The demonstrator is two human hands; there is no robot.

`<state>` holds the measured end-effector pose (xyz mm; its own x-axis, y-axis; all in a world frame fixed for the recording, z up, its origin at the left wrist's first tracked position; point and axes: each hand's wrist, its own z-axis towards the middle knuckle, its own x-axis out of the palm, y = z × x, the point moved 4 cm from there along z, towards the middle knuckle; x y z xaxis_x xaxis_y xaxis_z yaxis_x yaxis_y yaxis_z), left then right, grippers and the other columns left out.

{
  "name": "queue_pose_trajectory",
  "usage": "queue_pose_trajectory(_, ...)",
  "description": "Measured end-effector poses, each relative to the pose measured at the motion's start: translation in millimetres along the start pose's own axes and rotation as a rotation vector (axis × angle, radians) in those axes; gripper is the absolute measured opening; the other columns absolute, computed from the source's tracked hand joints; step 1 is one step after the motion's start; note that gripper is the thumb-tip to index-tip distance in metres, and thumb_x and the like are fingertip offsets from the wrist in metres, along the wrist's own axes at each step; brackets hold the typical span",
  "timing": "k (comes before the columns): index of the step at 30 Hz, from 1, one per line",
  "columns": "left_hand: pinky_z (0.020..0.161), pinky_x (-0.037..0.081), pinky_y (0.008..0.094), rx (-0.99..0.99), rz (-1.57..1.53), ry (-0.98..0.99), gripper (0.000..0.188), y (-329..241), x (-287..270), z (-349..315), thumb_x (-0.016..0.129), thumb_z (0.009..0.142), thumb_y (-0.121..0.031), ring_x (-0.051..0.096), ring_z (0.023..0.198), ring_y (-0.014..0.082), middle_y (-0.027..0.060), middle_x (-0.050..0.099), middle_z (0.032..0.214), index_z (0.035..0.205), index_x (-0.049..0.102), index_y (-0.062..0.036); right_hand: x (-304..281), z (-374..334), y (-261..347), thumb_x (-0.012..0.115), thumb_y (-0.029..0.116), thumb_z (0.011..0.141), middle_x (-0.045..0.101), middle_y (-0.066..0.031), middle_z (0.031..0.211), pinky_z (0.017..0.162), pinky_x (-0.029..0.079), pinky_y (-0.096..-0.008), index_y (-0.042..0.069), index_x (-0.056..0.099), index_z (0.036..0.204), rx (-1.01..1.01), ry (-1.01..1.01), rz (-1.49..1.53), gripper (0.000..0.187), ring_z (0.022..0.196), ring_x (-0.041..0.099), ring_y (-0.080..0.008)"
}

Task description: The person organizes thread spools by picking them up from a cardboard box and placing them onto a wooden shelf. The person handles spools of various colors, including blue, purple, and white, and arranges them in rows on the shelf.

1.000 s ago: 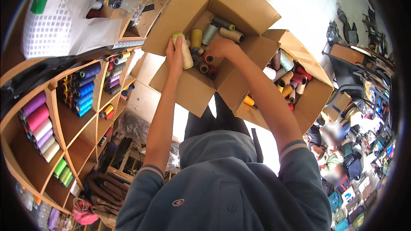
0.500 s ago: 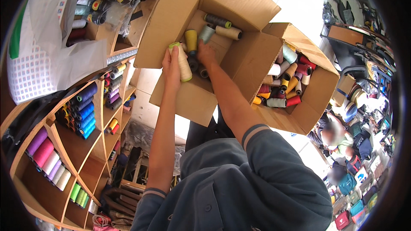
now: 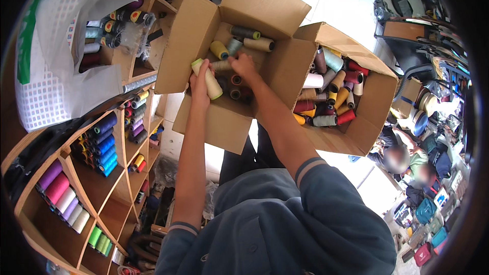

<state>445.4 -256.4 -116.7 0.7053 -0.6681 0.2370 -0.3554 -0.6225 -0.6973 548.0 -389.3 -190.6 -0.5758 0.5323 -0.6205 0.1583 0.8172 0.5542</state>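
My left hand (image 3: 199, 85) is wrapped round a cream thread cone (image 3: 210, 81) with pale green ends, at the near left side of an open cardboard box (image 3: 189, 38). Inside that box, my right hand (image 3: 244, 69) is closed on the end of a beige thread spool (image 3: 221, 65), which lies between the two hands. Around them in the box are a yellow cone (image 3: 219, 50), a pale grey-green spool (image 3: 234, 47), a tan spool (image 3: 259, 44) and a dark spool (image 3: 244, 32). Dark spools (image 3: 235, 93) sit below my right hand, partly shaded.
On the right stands a second cardboard box (image 3: 374, 107) full of mixed thread cones. Wooden shelves (image 3: 99, 183) with coloured spools line the left, under a white plastic bag (image 3: 56, 71). Two people sit at the far right among bags (image 3: 425, 213) and other goods.
The yellow cone has tipped over. My right hand has drawn back slightly and now holds the beige spool. The cream cone stays in my left hand, tilted more. The view has shifted a little.
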Motion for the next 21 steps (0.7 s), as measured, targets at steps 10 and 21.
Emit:
queue_pose_trajectory(10,0.083,0.045,0.0318,-0.062,-0.291,0.253,0.025,11.5,32.8,15.5,0.067,0.083,-0.031,0.055,0.091,0.0142,0.0019,0.058,0.094,0.092,0.058,-0.009,-42.3,-25.0,19.8,0.048,0.022,0.08,0.06,-0.0048,0.079,0.065,0.042,-0.0314,0.006,0.064,0.094,-0.068,0.103,0.624,0.026,0.073,0.053,-0.0172)
queue_pose_trajectory(21,0.091,0.043,0.0323,0.126,0.076,0.278,0.025,-14.6,30.4,-36.0,0.068,0.082,-0.021,0.055,0.108,0.0166,0.0075,0.065,0.1,0.096,0.068,-0.0006,-58.0,20.2,-10.4,0.061,0.024,0.082,0.048,-0.0142,0.126,0.085,0.048,-0.0421,0.003,0.058,0.117,-0.022,-0.291,-0.785,0.041,0.114,0.046,-0.0317)
